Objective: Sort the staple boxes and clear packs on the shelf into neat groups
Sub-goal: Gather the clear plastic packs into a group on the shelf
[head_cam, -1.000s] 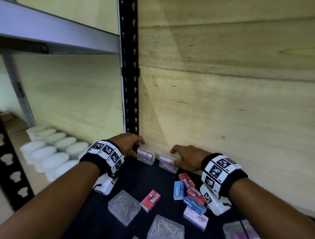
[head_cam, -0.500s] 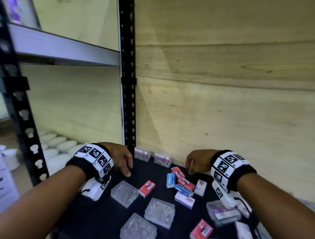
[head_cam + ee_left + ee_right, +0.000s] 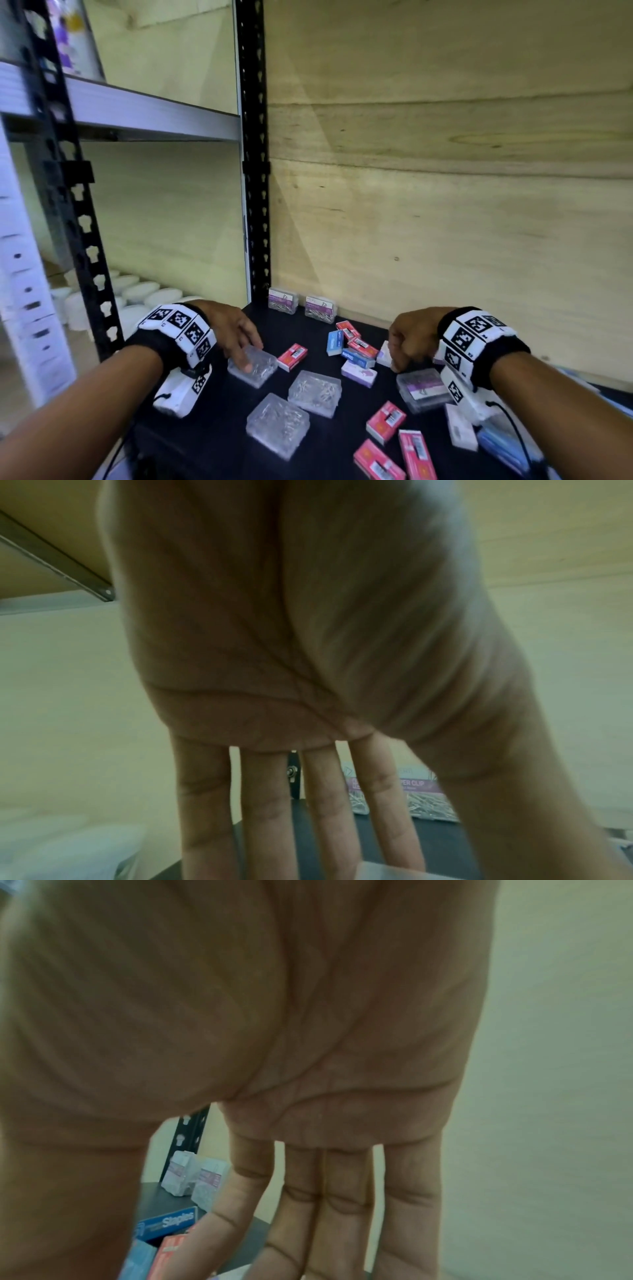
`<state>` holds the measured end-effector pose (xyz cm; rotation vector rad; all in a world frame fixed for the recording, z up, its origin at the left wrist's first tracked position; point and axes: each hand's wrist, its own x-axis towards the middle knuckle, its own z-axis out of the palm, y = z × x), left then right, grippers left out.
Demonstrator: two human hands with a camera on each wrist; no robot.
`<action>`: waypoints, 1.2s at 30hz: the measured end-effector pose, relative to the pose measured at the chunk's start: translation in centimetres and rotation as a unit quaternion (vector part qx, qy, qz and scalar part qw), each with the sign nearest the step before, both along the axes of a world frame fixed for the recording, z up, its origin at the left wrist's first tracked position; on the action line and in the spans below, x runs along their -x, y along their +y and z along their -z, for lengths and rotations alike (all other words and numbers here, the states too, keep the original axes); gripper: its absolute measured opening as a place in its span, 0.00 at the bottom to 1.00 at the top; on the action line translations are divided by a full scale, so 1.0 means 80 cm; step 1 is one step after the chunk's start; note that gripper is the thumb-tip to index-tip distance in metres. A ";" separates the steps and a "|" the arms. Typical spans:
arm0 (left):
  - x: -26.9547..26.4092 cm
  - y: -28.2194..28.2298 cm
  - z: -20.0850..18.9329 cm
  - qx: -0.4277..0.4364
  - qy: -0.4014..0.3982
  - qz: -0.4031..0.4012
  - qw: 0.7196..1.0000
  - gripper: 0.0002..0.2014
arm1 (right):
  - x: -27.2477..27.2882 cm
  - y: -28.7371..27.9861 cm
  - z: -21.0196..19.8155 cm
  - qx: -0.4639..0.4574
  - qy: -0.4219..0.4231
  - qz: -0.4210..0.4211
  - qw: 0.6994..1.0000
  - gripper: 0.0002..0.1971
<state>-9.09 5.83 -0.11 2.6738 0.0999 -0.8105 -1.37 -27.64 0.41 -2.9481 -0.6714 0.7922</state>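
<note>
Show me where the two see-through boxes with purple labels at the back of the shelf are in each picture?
Head: the two purple-label clip boxes stand side by side by the back wall, right of the black post.
Left wrist: one shows low, behind the fingers.
Right wrist: both sit low left, between thumb and fingers.
Shared landmark: the black post.
</note>
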 end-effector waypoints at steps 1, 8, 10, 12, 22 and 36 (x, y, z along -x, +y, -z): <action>0.002 0.000 0.000 0.004 0.007 -0.004 1.000 0.29 | 0.004 -0.002 -0.001 0.001 0.013 -0.001 1.000 0.09; 0.013 0.003 0.010 -0.002 -0.030 0.001 1.000 0.31 | 0.029 -0.018 -0.007 0.017 -0.002 -0.010 1.000 0.22; 0.017 0.005 0.016 0.005 -0.050 0.002 0.999 0.30 | 0.032 -0.020 -0.007 0.023 0.001 -0.017 1.000 0.22; 0.020 0.007 0.018 0.013 -0.063 0.001 0.998 0.29 | 0.036 -0.021 -0.008 0.036 0.006 -0.021 0.999 0.25; 0.030 0.010 0.015 0.039 -0.071 -0.068 0.994 0.17 | 0.043 -0.026 -0.007 0.072 0.019 -0.032 0.997 0.27; 0.013 0.012 0.028 0.078 -0.087 -0.116 0.986 0.16 | 0.033 -0.014 -0.008 0.011 -0.061 -0.036 0.997 0.25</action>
